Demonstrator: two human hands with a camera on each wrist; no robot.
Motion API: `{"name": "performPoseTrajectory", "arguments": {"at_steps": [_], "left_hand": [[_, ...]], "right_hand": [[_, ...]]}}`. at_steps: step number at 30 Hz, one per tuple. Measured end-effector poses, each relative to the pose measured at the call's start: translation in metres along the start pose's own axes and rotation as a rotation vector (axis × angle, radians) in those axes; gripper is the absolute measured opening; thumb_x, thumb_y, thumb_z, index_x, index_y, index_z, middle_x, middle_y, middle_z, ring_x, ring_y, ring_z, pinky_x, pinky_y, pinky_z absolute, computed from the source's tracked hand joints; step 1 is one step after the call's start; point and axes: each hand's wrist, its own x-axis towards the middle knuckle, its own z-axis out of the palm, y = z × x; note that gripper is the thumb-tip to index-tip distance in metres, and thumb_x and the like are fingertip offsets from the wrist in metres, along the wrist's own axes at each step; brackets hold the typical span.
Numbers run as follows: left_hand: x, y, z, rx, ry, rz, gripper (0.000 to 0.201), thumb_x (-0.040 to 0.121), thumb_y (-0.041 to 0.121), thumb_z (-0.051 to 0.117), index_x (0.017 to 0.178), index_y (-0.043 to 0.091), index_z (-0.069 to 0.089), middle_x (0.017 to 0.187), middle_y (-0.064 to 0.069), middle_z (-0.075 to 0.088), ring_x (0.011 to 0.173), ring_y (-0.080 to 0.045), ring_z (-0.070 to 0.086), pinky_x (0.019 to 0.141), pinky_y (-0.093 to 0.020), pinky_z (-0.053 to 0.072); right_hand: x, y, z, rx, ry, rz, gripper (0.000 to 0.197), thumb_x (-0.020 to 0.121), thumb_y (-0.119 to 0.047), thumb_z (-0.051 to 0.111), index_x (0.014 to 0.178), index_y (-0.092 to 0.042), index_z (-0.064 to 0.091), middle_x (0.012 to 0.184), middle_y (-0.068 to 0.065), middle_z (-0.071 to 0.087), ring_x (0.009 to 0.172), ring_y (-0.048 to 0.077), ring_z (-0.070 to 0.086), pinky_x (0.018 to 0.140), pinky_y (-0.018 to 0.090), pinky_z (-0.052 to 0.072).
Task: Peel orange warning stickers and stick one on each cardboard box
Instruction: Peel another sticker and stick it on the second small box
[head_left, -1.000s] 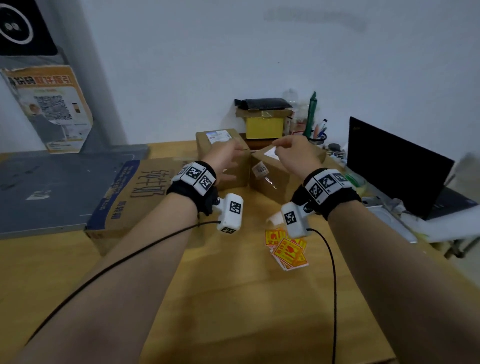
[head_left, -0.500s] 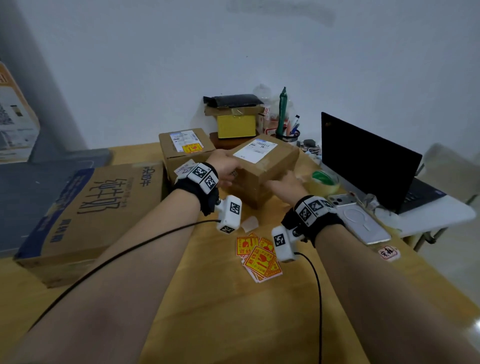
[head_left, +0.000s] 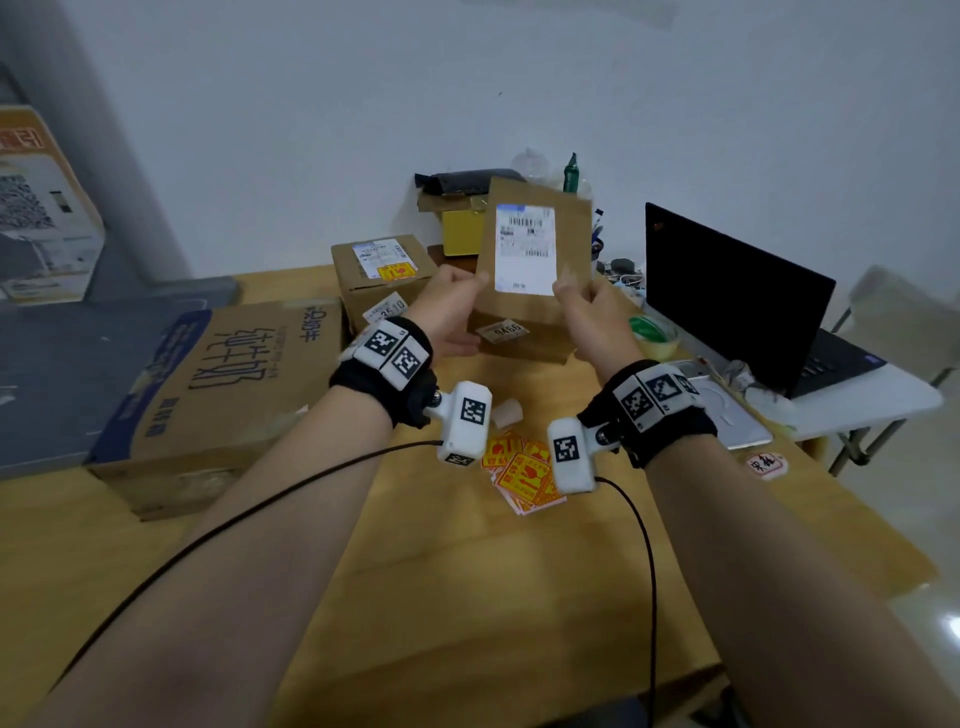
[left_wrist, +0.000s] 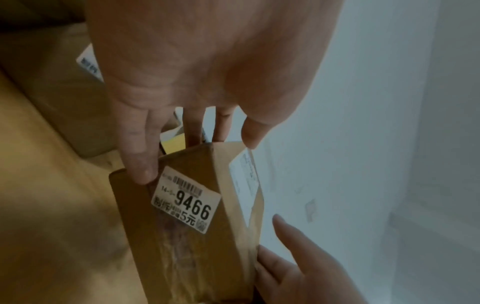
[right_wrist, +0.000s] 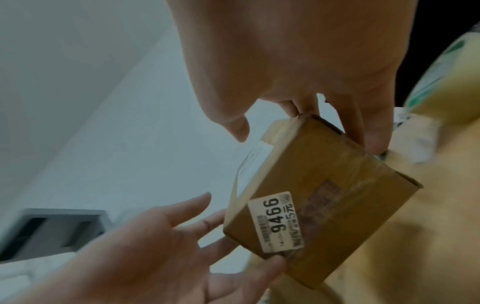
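Both hands hold the small brown cardboard box with the white shipping label (head_left: 524, 249) tipped up on its near lower edge, label face turned toward the person; half a second ago it lay flat on the wooden table (head_left: 467, 597) with that label facing up. The left hand (head_left: 449, 306) grips the box's left edge, thumb on the label face and fingers (left_wrist: 140, 156) curled round the side by the small white sticker reading 9466 (left_wrist: 185, 200). The right hand (head_left: 587, 306) grips the right edge the same way, thumb in front, fingers (right_wrist: 374, 131) wrapped behind; earlier it reached low beside the box, nearer the table. No orange sticker shows on the faces of the held box that can be seen.

Just left of the grip and slightly behind it stands a second brown cardboard box (head_left: 384, 270), already bearing an orange warning sticker (head_left: 397, 272) under its own white label, as before. Further left of the hands lies a large flat cardboard carton with blue printing (head_left: 218, 384). Below the wrists, toward the person, a loose pile of orange warning stickers (head_left: 522, 475) rests on the table, with a small piece of pale backing paper (head_left: 506, 413) beside it, both where they were. Right of the grip are a green-cored roll of tape (head_left: 649, 330) and an open black laptop (head_left: 737, 291).
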Motion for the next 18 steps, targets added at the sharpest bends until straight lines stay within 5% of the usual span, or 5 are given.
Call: {"name": "performPoseTrajectory", "arguments": {"at_steps": [4,10,18], "left_hand": [[-0.050,-0.003,-0.032,-0.072,-0.005,-0.005,0.035,0.098,0.047,0.050,0.126,0.027,0.043,0.128,0.001,0.048,0.084,-0.039,0.075,0.081,-0.050,0.061],[-0.111,-0.028,-0.065,-0.034,0.105,-0.038,0.025,0.100,0.030,0.055,0.117,0.014,0.049,0.107,-0.002,0.061,0.075,-0.036,0.077,0.080,-0.054,0.061],[-0.137,-0.064,-0.098,0.011,0.136,-0.130,0.014,0.099,0.024,0.057,0.108,0.016,0.049,0.122,-0.012,0.061,0.073,-0.032,0.077,0.073,-0.047,0.063]], "right_hand": [[-0.028,-0.009,0.003,0.061,0.017,-0.096,0.043,0.094,-0.038,0.058,0.132,-0.021,0.050,0.117,-0.003,0.063,0.106,0.017,0.063,0.091,0.039,0.056],[-0.074,-0.018,0.025,-0.151,-0.060,-0.142,0.049,0.080,-0.050,0.059,0.118,-0.021,0.052,0.124,0.005,0.059,0.107,0.024,0.062,0.095,0.046,0.054],[-0.110,0.000,0.059,-0.172,-0.268,-0.004,0.027,0.089,-0.042,0.062,0.112,-0.027,0.060,0.129,0.002,0.061,0.108,0.027,0.064,0.078,0.046,0.063]]}}
